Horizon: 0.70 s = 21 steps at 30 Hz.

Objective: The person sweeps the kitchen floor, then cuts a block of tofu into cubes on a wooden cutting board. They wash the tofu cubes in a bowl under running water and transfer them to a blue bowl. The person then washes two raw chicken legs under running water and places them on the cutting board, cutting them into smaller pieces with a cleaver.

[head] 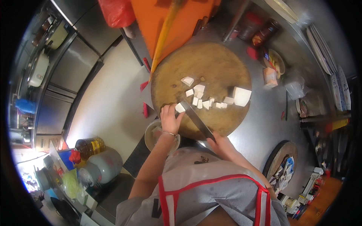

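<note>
On a round wooden chopping block [220, 62] lie several white chunks, perhaps tofu [206, 104], in an uneven row. A larger white block [242, 96] sits near its right edge. My left hand [170, 118] holds a white piece [180, 107] at the block's lower left edge, fingers curled round its side. My right hand [222, 144] grips a cleaver [199, 121] at the block's near edge. The blade points up and left, its far end beside the held piece. Whether the blade touches that piece cannot be told.
A bowl [148, 140] stands below my left forearm. An orange board [150, 25] with a yellow pole-like thing [165, 31] lies beyond the block. Red-handled tools [145, 110] are at its left. Jars [264, 32], a carton [270, 76] and a second round block [292, 149] are at right.
</note>
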{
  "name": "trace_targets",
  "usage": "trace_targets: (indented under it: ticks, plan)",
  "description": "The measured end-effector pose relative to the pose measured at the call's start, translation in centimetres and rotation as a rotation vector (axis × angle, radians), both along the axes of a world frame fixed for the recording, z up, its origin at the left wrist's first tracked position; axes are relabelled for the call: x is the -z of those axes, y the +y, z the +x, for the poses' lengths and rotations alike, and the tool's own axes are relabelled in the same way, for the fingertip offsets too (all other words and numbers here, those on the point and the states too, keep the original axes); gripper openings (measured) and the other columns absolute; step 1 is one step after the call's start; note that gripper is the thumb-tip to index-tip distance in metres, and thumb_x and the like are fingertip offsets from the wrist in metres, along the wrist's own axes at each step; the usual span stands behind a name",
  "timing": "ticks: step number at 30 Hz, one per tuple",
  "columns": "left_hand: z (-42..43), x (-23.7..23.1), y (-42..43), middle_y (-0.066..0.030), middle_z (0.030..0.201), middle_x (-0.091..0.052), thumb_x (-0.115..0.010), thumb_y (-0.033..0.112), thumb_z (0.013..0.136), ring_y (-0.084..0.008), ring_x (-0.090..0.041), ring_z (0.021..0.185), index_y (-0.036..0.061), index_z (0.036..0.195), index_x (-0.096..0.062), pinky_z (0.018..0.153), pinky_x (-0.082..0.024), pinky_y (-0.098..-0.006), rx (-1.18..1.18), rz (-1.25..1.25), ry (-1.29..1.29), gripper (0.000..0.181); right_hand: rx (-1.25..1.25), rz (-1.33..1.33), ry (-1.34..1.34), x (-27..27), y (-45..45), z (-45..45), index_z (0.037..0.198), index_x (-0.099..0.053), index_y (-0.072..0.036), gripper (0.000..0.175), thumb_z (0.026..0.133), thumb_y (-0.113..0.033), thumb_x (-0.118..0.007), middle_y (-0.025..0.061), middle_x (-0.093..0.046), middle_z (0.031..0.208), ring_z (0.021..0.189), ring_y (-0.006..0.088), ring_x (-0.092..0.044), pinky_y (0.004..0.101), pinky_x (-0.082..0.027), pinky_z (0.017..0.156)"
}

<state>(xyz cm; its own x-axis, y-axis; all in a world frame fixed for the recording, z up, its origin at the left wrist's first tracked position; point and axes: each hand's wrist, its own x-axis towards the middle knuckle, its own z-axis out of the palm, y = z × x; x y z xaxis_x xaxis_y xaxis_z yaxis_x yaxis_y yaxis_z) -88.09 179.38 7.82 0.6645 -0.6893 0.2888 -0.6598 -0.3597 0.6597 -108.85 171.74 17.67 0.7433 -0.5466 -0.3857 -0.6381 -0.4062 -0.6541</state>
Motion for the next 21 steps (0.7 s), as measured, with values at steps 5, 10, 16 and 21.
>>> trace_targets:
  ticks: [5,10,16,21]
  plan:
    - [2.3,-3.4,-5.7,-0.0120,0.099,-0.050,-0.068,0.029,0.070,-0.0314,-0.047,0.094,0.0097,0.111,-0.053,0.081,-0.039,-0.0406,0.059,-0.017,-0.008,0.047,0.261,-0.005,-0.155,-2.6,-0.7,-4.1,0.097,-0.046,0.000,0.021,0.086,-0.016,-0.054,0.0233,-0.056,0.066,0.061,0.0393,-0.057,0.0408,-0.043,0.052]
    - [5.5,-2.3,-11.9,-0.0175,0.102,-0.055,-0.064,0.027,0.073,-0.0343,-0.052,0.095,0.0077,0.105,-0.060,0.081,-0.043,-0.0389,0.100,0.348,-0.120,0.037,0.492,-0.034,-0.262,-3.2,-1.3,-6.8,0.100,-0.049,0.000,0.018,0.087,-0.012,-0.052,0.0146,-0.051,0.055,0.046,0.0212,-0.052,0.0305,-0.039,0.044]
    - [9.2,-1.2,-12.4,-0.0173,0.080,-0.064,-0.060,0.028,0.073,-0.0331,-0.062,0.073,0.0063,0.097,-0.063,0.069,-0.049,-0.0392,0.050,0.172,0.434,0.033,0.828,0.037,-0.326,-3.2,-2.7,-11.7,0.093,-0.049,-0.001,0.015,0.089,-0.015,-0.050,-0.0005,-0.046,0.052,0.041,0.0072,-0.044,0.0232,-0.036,0.036]
    - [7.6,-2.1,-12.6,-0.0131,0.078,-0.065,-0.054,0.027,0.075,-0.0274,-0.063,0.077,0.0076,0.101,-0.061,0.073,-0.048,-0.0370,0.063,0.289,0.090,0.033,0.927,0.084,-0.440,-2.8,-4.7,-13.9,0.090,-0.048,-0.001,0.015,0.090,-0.017,-0.048,-0.0019,-0.044,0.052,0.040,0.0060,-0.042,0.0218,-0.036,0.034]
